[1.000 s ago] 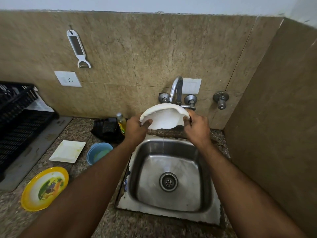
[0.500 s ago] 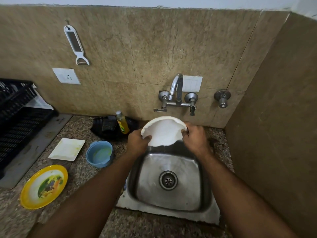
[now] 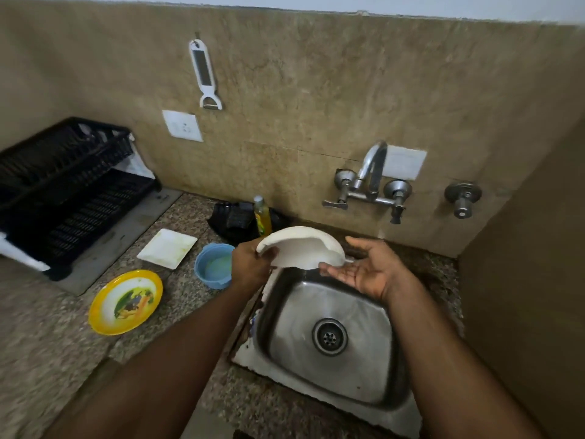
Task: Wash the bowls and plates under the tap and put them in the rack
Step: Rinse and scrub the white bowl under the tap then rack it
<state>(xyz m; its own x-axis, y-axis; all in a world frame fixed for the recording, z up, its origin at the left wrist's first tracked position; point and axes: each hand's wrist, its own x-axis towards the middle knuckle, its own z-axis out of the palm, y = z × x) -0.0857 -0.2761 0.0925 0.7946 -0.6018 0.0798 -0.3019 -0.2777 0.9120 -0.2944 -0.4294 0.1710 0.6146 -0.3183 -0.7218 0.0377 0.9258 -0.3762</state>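
lowered from under the tap to just above the sink's back edge: the bowl, now tipped on edge. gripped now only by the left hand; right hand let go, palm up, fingers straight, fingertips touching the rim.

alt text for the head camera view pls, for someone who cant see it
A person's left hand grips a white round bowl tilted over a steel sink, while the open right hand touches its rim. On the granite counter to the left lie a yellow plate, a blue bowl, a white square plate and a black rack.
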